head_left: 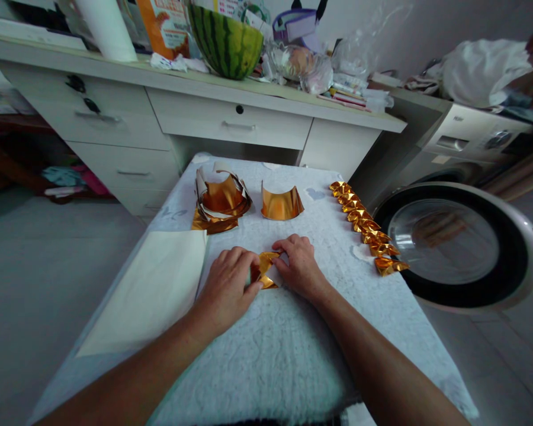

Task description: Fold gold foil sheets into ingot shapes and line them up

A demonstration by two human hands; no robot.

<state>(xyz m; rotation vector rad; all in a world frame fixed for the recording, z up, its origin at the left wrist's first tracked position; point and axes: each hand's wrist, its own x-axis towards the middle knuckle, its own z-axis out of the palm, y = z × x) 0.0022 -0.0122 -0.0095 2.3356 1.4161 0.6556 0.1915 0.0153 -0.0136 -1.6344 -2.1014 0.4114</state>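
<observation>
Between my hands, on the cloth-covered table (293, 355), lies a sheet of gold foil paper (266, 269), partly folded. My left hand (233, 284) grips its left edge, thumb in front and fingers behind. At its right side, my right hand (296, 263) pinches the upper corner. Just beyond my hands stands a single curved gold sheet (282, 204). To its left is a curled stack of gold sheets (222, 198) with pale backs. Folded gold foil pieces (364, 225) form a slanting row along the right edge.
A large pale sheet (148, 290) lies on the table's left side. Behind stands a white drawer desk (231, 112) bearing a cut watermelon (226, 41) and clutter. The open round door (453, 242) of a washing machine (462, 142) is close to the table's right edge.
</observation>
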